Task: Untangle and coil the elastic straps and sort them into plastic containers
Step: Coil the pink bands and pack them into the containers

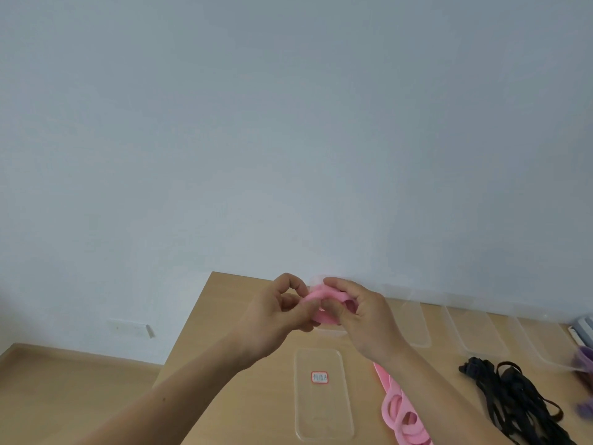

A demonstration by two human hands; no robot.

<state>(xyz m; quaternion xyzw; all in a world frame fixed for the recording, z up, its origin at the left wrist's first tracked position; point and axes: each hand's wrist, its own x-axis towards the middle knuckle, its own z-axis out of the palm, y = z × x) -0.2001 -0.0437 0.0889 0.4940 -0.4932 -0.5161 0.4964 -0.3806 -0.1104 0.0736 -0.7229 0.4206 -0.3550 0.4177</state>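
Above the wooden table [224, 316], both my hands hold a coil of pink elastic strap [321, 295]. My left hand [276, 311] pinches the coil's left side, and my right hand [362, 311] has its fingers curled round the right side. The strap's loose end hangs below my right wrist into a pink heap [401, 415] on the table. Next to the heap lies a clear lid with a red-framed label [319, 391]. A tangle of black straps [516, 403] lies to the right. Purple straps [585, 358] show at the right edge.
Several clear plastic containers [478, 329] stand in a row along the table's back edge by the pale wall. One container [330, 330] is partly hidden behind my hands. The table's left edge drops to a wooden floor [73, 390]. A grey object [585, 330] sits at far right.
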